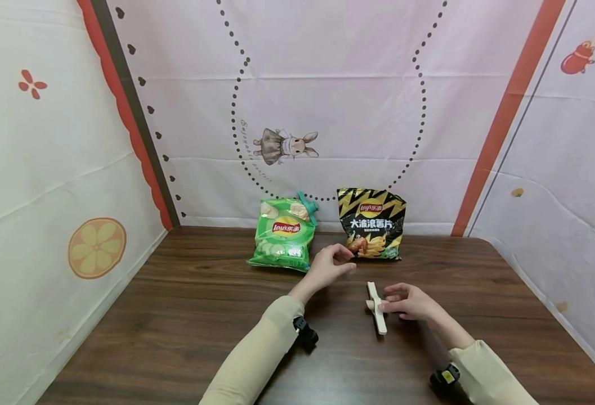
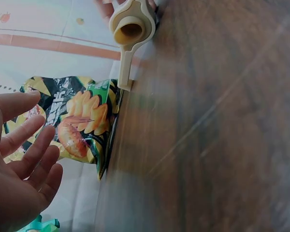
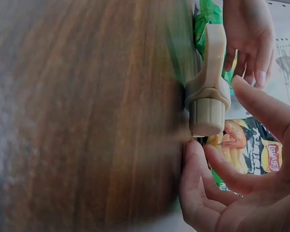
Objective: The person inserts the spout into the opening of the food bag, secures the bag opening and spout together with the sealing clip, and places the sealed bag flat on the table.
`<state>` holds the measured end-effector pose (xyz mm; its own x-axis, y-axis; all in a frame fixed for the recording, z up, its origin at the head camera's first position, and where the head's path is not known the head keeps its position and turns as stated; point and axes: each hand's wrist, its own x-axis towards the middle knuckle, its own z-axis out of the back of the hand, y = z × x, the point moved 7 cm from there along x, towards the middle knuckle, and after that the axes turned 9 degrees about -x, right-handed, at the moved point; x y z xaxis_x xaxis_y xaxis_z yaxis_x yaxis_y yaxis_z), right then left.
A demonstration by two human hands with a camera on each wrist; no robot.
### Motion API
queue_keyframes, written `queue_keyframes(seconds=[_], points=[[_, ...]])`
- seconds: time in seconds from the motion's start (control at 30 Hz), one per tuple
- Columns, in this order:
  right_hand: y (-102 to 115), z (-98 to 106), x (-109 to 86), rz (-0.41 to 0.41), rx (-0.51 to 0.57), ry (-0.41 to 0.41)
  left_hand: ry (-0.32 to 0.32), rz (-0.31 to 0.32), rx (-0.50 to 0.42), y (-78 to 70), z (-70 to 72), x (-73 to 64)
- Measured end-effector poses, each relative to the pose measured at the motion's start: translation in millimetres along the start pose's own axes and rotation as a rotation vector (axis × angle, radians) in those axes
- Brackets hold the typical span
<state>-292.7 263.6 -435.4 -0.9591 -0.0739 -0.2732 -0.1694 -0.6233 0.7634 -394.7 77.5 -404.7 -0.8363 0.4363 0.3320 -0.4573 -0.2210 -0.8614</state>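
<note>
A cream bag-sealing clip with a round spout cap (image 1: 375,308) lies on the wooden table. My right hand (image 1: 411,304) is beside it, thumb over the clip's middle, the other fingers loosely bent; in the right wrist view the clip (image 3: 210,82) shows beyond the parted thumb and fingers (image 3: 195,147). My left hand (image 1: 327,264) hovers holding nothing, its fingers spread in the left wrist view. Nearest to it is a black Lay's chip bag (image 1: 373,225), leaning upright at the back. Left of that stands a green Lay's chip bag (image 1: 282,236), partly behind my left wrist.
A teal spout clip (image 1: 308,207) is at the green bag's upper right corner. Printed cloth (image 1: 327,107) hangs behind the dark wooden table (image 1: 186,315) and along both sides. Camera straps (image 1: 304,332) sit on the wrists.
</note>
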Motion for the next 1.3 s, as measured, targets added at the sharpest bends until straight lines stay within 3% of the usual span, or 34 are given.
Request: queue_keyframes(seconds=[0.37, 0.83, 0.93, 1.17, 1.3], points=[[5, -1, -0.6, -0.007, -0.072, 0.007, -0.015, 0.019, -0.013, 3.7, 8.7, 0.2], [12, -15, 9.9, 0.096, 0.199, 0.097, 0.010, 0.053, 0.004, 9.5, 11.8, -2.7], [12, -17, 12.9, 0.099, 0.221, 0.090, 0.002, 0.061, 0.012, 10.6, 13.7, -3.1], [16, -18, 16.1, 0.100, 0.211, 0.058, 0.062, 0.080, 0.023, 15.8, 10.4, -3.4], [18, -19, 17.1, 0.122, 0.187, 0.042, 0.066, 0.086, 0.017, 19.1, 11.7, -3.6]])
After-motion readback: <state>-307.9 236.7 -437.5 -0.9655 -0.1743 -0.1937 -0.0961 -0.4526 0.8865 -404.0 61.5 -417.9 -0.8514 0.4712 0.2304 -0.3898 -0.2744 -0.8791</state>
